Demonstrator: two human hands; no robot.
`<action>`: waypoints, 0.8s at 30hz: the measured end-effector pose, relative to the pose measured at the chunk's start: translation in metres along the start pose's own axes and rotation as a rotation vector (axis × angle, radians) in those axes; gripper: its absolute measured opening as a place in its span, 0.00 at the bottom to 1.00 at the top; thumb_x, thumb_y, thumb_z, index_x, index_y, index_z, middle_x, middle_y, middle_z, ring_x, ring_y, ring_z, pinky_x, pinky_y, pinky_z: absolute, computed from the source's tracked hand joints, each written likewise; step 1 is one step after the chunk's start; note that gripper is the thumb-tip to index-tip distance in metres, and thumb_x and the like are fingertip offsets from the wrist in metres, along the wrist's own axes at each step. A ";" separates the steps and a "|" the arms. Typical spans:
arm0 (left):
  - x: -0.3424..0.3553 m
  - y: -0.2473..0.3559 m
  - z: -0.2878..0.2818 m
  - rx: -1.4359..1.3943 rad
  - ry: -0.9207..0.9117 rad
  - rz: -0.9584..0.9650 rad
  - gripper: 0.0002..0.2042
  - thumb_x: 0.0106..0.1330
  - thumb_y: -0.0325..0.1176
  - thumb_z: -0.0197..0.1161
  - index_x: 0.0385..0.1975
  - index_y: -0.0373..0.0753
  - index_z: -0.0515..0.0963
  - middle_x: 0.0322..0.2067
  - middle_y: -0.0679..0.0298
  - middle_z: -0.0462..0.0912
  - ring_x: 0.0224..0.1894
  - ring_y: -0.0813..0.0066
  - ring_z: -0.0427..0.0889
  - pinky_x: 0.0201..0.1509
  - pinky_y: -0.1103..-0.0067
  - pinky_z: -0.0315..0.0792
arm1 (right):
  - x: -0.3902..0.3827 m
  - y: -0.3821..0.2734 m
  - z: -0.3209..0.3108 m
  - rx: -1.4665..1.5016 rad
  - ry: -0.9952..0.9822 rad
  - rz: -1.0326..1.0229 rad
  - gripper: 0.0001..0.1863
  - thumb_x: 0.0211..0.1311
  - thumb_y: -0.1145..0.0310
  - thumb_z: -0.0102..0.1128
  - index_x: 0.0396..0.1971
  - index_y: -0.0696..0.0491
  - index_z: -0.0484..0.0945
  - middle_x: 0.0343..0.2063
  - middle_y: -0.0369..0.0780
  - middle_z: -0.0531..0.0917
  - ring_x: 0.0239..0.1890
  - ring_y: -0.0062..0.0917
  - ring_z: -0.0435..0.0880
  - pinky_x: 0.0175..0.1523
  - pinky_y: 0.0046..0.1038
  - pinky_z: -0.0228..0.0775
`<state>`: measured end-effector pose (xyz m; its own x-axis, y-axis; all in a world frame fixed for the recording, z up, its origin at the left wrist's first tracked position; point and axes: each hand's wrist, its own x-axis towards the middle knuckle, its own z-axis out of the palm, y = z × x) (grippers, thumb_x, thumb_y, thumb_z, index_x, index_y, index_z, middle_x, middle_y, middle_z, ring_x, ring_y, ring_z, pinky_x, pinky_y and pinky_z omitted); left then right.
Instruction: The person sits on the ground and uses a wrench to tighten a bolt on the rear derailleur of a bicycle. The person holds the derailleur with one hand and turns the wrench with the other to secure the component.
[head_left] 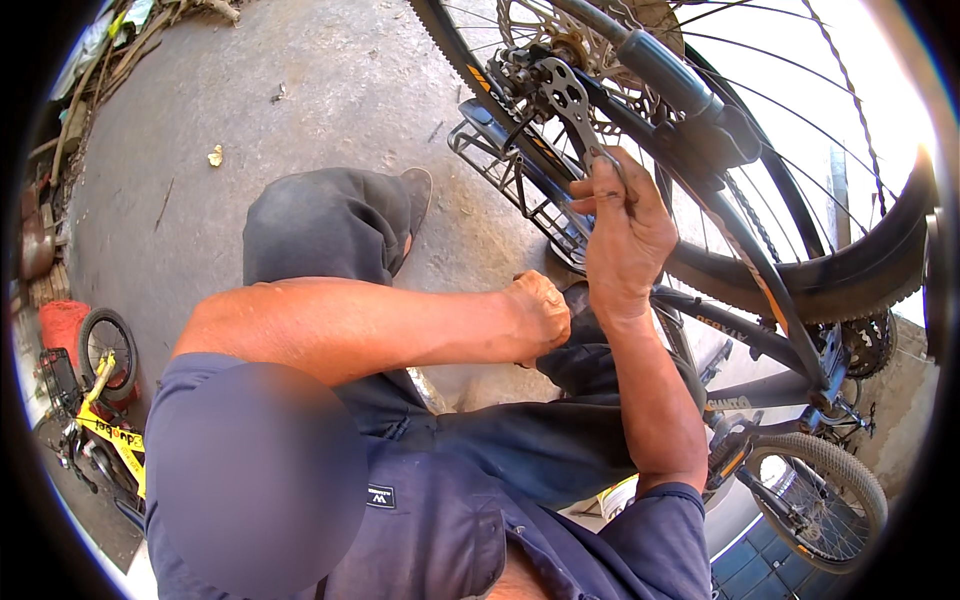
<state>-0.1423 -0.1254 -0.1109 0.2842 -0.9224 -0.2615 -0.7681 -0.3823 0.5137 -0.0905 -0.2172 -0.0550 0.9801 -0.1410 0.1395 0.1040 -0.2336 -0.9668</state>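
Note:
My right hand pinches the end of a flat grey multi-hole wrench between thumb and fingers. The wrench's wide head lies against the dark fittings by the hub of a bicycle wheel, close to the disc brake rotor. The wheel belongs to a dark bicycle frame with orange marks, on my right. My left forearm crosses over my thigh, and my left hand is curled into a fist near my knee. Its finger undersides are hidden, so whether it holds anything does not show.
A black wire rack sits beside the wheel, just left of my right hand. Another bicycle wheel is at the lower right. At the far left stand a yellow bicycle and a red container. Sticks lie along the concrete floor's edge.

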 end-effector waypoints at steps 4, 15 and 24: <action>-0.004 0.003 -0.002 0.049 0.005 -0.006 0.07 0.58 0.33 0.61 0.31 0.40 0.83 0.29 0.57 0.84 0.34 0.62 0.86 0.35 0.68 0.75 | -0.003 -0.001 -0.003 -0.004 -0.006 -0.001 0.14 0.69 0.73 0.60 0.52 0.62 0.78 0.37 0.40 0.85 0.33 0.20 0.84 0.35 0.19 0.75; -0.001 0.003 -0.008 -0.013 -0.080 -0.019 0.07 0.58 0.31 0.60 0.32 0.38 0.82 0.32 0.54 0.85 0.37 0.60 0.86 0.38 0.66 0.76 | -0.009 -0.005 -0.010 0.018 -0.038 -0.028 0.14 0.70 0.74 0.60 0.51 0.63 0.78 0.39 0.41 0.85 0.33 0.21 0.84 0.35 0.20 0.75; -0.001 0.002 -0.015 -0.006 -0.129 -0.008 0.07 0.57 0.29 0.60 0.32 0.36 0.83 0.31 0.53 0.85 0.36 0.60 0.86 0.35 0.67 0.77 | -0.009 -0.004 -0.010 0.002 -0.037 -0.045 0.13 0.69 0.74 0.60 0.51 0.62 0.79 0.40 0.41 0.86 0.34 0.21 0.84 0.35 0.20 0.75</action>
<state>-0.1355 -0.1264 -0.0970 0.2139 -0.9049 -0.3680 -0.7626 -0.3901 0.5159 -0.1011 -0.2252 -0.0505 0.9801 -0.0944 0.1746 0.1482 -0.2369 -0.9602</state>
